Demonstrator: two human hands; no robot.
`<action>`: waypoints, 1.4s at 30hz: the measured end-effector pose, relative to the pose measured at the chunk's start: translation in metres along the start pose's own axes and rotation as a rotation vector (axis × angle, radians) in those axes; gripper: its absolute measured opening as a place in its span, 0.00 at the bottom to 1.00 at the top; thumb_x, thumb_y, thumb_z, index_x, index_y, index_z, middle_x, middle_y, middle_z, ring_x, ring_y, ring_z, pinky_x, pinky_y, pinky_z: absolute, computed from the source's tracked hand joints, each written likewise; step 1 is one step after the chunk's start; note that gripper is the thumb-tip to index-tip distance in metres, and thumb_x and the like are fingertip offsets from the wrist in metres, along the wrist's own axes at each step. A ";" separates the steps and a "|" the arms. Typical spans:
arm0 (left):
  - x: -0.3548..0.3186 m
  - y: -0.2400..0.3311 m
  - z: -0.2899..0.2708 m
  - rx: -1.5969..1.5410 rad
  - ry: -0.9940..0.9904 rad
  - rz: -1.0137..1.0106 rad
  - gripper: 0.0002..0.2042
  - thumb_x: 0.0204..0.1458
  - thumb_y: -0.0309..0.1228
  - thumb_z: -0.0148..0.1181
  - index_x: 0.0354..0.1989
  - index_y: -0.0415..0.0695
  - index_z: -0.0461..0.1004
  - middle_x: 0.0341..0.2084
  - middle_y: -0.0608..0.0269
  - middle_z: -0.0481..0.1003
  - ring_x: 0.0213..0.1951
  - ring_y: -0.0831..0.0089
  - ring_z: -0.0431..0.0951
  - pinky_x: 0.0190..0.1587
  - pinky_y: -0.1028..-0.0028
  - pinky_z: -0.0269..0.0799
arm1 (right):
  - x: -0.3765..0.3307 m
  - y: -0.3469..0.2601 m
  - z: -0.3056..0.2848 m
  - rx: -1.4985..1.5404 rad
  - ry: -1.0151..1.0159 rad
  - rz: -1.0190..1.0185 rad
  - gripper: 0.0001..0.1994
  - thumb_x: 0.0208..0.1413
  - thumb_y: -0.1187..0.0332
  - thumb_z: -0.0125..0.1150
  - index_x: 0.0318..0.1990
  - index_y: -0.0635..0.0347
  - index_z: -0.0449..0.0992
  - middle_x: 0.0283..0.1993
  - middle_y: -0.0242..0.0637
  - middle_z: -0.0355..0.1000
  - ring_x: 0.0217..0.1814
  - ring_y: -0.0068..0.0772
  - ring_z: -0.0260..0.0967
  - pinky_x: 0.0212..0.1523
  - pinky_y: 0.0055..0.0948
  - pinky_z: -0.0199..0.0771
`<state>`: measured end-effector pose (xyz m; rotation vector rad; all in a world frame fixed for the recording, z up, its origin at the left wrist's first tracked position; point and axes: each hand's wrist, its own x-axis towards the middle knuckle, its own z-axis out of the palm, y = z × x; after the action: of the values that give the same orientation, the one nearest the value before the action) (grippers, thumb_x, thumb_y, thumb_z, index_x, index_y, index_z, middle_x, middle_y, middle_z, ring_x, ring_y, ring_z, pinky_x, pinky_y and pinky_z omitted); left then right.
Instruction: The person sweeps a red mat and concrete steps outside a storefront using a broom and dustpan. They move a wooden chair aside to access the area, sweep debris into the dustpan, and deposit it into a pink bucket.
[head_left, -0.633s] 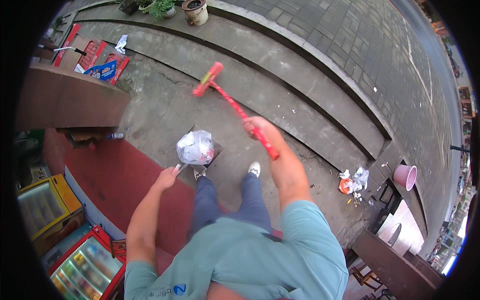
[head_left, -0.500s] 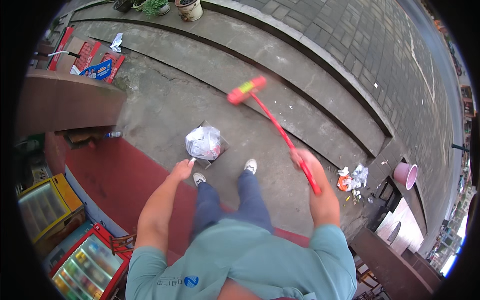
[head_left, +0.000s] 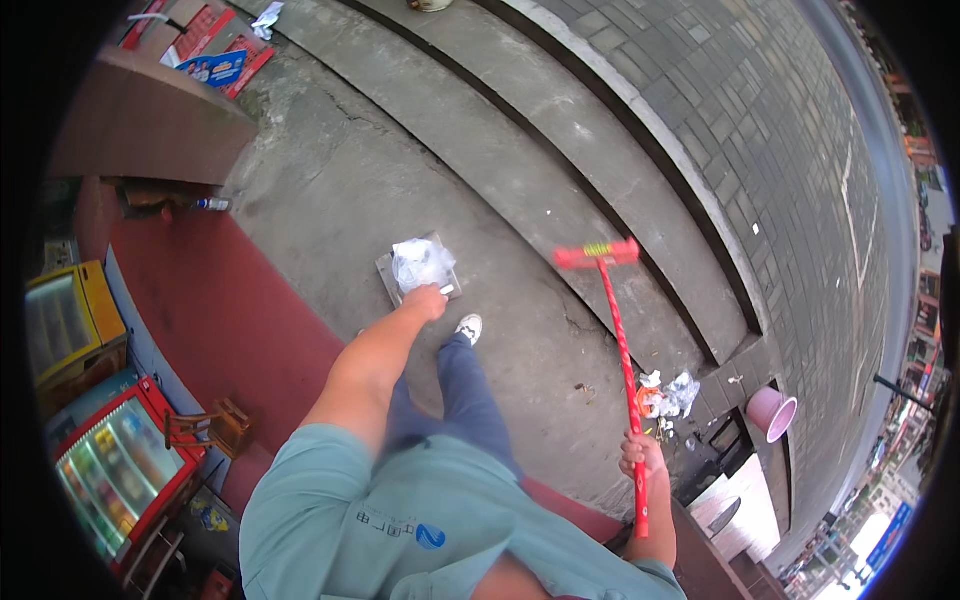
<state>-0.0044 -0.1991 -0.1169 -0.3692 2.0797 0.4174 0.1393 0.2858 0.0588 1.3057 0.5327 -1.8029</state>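
Fingers of my right hand (head_left: 642,455) are wrapped tight around the red broom (head_left: 618,330), its head resting on the concrete (head_left: 330,190) near the step. My left hand (head_left: 430,300) grips the dustpan (head_left: 392,277) just ahead of my white shoe (head_left: 468,327), and crumpled clear plastic (head_left: 420,262) already sits in the pan. I judge the sweeping partly done: a small litter pile (head_left: 665,392) remains beside the pink bucket (head_left: 770,412), well apart from the pan.
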 end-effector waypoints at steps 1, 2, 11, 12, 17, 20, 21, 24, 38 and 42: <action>0.005 -0.004 0.006 0.001 0.013 0.045 0.20 0.50 0.42 0.45 0.47 0.42 0.63 0.44 0.52 0.67 0.48 0.59 0.67 0.48 0.63 0.63 | 0.022 -0.009 0.016 -0.014 -0.126 0.011 0.05 0.53 0.67 0.45 0.26 0.51 0.62 0.12 0.19 0.52 0.08 0.13 0.49 0.11 0.20 0.54; 0.000 -0.005 0.003 0.018 0.034 0.091 0.20 0.50 0.42 0.45 0.47 0.42 0.63 0.44 0.52 0.67 0.48 0.59 0.67 0.48 0.63 0.63 | 0.055 -0.024 0.033 -0.035 -0.262 0.037 0.05 0.54 0.66 0.43 0.27 0.52 0.63 0.13 0.18 0.52 0.08 0.12 0.49 0.11 0.19 0.54; -0.120 -0.147 -0.030 -0.525 0.380 0.075 0.21 0.46 0.41 0.50 0.47 0.41 0.65 0.43 0.49 0.69 0.47 0.56 0.67 0.49 0.64 0.62 | 0.154 -0.076 0.105 -0.317 -0.210 -0.043 0.10 0.54 0.65 0.41 0.22 0.53 0.62 0.07 0.20 0.50 0.04 0.17 0.45 0.04 0.20 0.43; -0.133 -0.187 -0.003 -0.512 0.439 0.007 0.20 0.46 0.40 0.50 0.45 0.41 0.66 0.42 0.49 0.69 0.46 0.56 0.68 0.48 0.64 0.62 | 0.136 -0.070 0.070 -0.266 -0.158 -0.050 0.11 0.54 0.65 0.39 0.20 0.52 0.61 0.07 0.20 0.50 0.04 0.18 0.45 0.04 0.21 0.42; -0.229 -0.346 0.142 -0.621 0.460 -0.426 0.17 0.43 0.39 0.50 0.33 0.36 0.72 0.31 0.44 0.72 0.37 0.53 0.72 0.39 0.61 0.67 | 0.063 -0.044 -0.047 -0.112 0.199 -0.165 0.14 0.50 0.66 0.38 0.12 0.47 0.55 0.07 0.21 0.51 0.07 0.20 0.46 0.08 0.20 0.48; -0.268 -0.382 0.213 -1.144 0.250 -0.690 0.13 0.46 0.36 0.49 0.27 0.38 0.73 0.18 0.50 0.72 0.21 0.64 0.73 0.21 0.64 0.67 | 0.040 -0.012 -0.038 -0.240 0.306 -0.193 0.13 0.47 0.63 0.42 0.12 0.50 0.57 0.10 0.23 0.57 0.10 0.24 0.53 0.12 0.22 0.54; -0.279 -0.394 0.239 -1.287 0.277 -0.715 0.12 0.48 0.36 0.49 0.27 0.39 0.72 0.17 0.54 0.70 0.19 0.68 0.70 0.18 0.67 0.64 | 0.046 -0.001 -0.038 -0.466 0.300 -0.323 0.12 0.45 0.65 0.43 0.13 0.52 0.59 0.10 0.25 0.57 0.10 0.25 0.53 0.12 0.23 0.54; -0.297 -0.420 0.315 -1.584 0.320 -0.730 0.10 0.49 0.36 0.48 0.28 0.41 0.70 0.16 0.61 0.69 0.15 0.72 0.67 0.14 0.71 0.60 | 0.067 0.049 -0.025 -1.206 0.377 -0.622 0.06 0.37 0.71 0.48 0.13 0.59 0.64 0.11 0.29 0.59 0.12 0.26 0.55 0.14 0.27 0.53; -0.338 -0.635 0.383 -1.509 0.611 -0.695 0.13 0.46 0.36 0.48 0.18 0.41 0.70 0.15 0.57 0.71 0.20 0.67 0.71 0.23 0.66 0.64 | 0.119 0.289 0.216 -1.362 0.526 -0.379 0.07 0.39 0.67 0.51 0.16 0.56 0.63 0.13 0.26 0.57 0.13 0.22 0.54 0.14 0.25 0.53; -0.330 -0.702 0.323 -1.457 0.824 -0.690 0.14 0.46 0.38 0.49 0.23 0.39 0.73 0.22 0.51 0.74 0.29 0.61 0.74 0.33 0.64 0.67 | 0.152 0.324 0.259 -1.328 0.539 -0.360 0.09 0.39 0.63 0.52 0.15 0.54 0.63 0.12 0.24 0.56 0.13 0.21 0.53 0.14 0.24 0.53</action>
<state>0.6997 -0.6572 -0.0961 -2.3122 1.7651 1.4581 0.2372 -0.1443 0.0558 0.6798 1.9220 -0.8467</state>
